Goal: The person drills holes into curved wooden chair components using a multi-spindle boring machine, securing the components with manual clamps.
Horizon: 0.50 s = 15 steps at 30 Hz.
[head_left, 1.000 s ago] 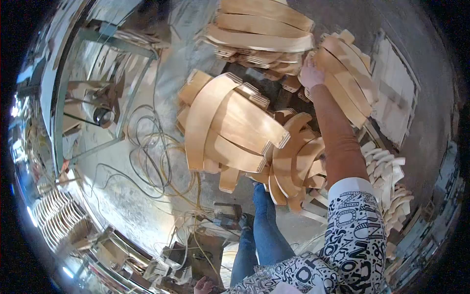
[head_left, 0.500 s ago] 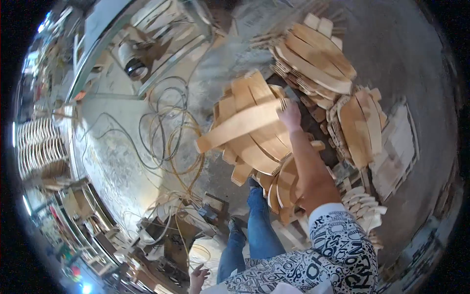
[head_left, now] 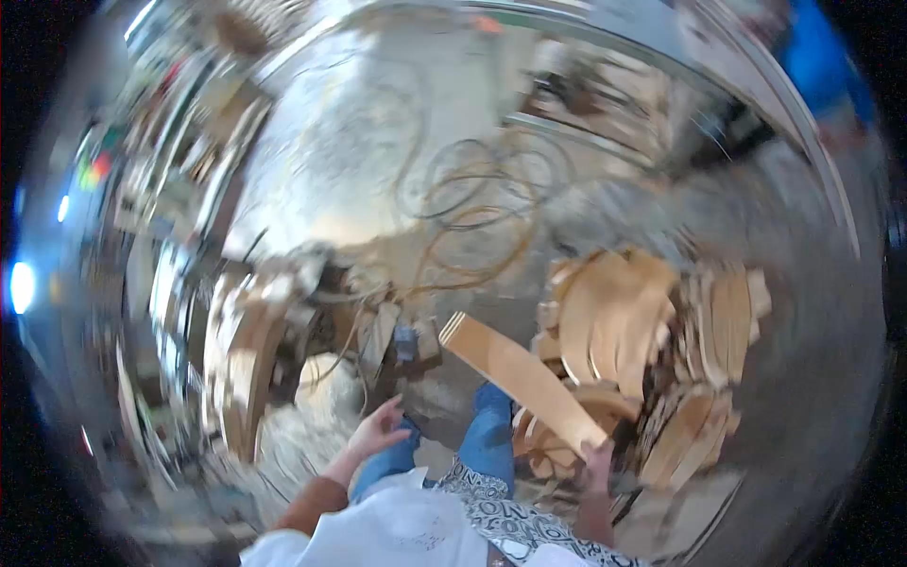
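My right hand [head_left: 596, 457] is closed on the lower right end of a curved wooden slat bundle [head_left: 518, 376], a few thin pieces lying together. The bundle slants up to the left in front of my legs, its far end touching nothing. My left hand [head_left: 382, 427] hangs over my left thigh with its fingers apart and nothing in it. Right of the bundle lies a pile of curved wooden slats [head_left: 614, 317] on the floor.
More slat stacks [head_left: 723, 321] stand at the right. Coiled hoses [head_left: 482, 222] lie on the floor ahead. At the left are wooden parts [head_left: 241, 378]. A person in blue [head_left: 820, 66] is at the upper right, beyond a metal frame.
The view has turned to the left. My right hand has lifted the slats off the pile and brought them closer to my body. My left hand has risen further into view.
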Motion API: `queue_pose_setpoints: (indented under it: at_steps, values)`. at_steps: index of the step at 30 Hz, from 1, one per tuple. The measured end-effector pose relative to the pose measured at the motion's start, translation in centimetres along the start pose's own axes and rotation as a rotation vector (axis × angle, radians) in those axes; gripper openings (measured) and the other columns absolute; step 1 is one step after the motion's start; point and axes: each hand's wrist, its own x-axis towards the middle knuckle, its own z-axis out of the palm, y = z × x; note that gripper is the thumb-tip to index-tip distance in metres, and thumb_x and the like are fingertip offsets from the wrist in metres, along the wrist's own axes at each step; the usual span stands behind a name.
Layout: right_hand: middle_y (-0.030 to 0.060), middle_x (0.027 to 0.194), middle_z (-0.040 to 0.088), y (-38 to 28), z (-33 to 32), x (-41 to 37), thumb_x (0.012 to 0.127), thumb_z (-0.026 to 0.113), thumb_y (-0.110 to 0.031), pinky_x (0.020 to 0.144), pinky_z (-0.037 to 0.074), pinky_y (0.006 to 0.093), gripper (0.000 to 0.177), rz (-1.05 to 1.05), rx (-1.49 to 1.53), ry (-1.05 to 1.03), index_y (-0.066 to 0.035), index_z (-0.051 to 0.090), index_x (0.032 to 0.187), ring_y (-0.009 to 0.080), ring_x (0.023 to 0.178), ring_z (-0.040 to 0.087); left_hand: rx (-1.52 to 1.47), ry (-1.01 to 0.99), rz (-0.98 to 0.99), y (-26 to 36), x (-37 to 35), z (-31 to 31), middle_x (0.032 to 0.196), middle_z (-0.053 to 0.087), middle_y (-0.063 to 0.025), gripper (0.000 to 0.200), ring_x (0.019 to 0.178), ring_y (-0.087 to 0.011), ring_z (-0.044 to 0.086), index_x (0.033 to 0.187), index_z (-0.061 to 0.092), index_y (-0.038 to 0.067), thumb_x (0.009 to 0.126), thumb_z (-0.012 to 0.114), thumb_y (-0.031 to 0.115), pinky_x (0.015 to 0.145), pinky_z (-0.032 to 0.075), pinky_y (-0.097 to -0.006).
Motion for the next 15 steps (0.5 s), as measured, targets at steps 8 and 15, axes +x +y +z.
queue_pose_setpoints:
  at_steps: [8, 15]
  values:
    - [0.0153, 0.13, 0.056, -12.2, 14.7, -9.0, 0.084, 0.07, 0.001, 0.097, 0.05, 0.0361, 0.07, 0.002, -0.335, -0.485, 0.001, 0.038, 0.146, 0.0254, 0.116, 0.057, -0.366, 0.095, 0.5, 2.0, -11.3, -7.4, 0.149, 0.047, -0.0134, 0.097, 0.134, -0.0214, 0.047, 0.155, 0.028, 0.003, 0.079, 0.087, 0.021, 0.113, 0.039, -0.036]
    - [0.0159, 0.132, 0.057, -17.6, 32.2, -23.2, 0.094, 0.065, -0.018, 0.091, 0.053, 0.0391, 0.059, -0.241, -0.353, -0.347, 0.0, 0.041, 0.145, 0.0274, 0.113, 0.061, -0.363, 0.246, 0.567, -6.1, -23.9, -20.9, 0.146, 0.051, -0.0123, 0.093, 0.124, -0.0246, 0.056, 0.156, 0.026, 0.005, 0.083, 0.082, 0.02, 0.108, 0.045, -0.0391]
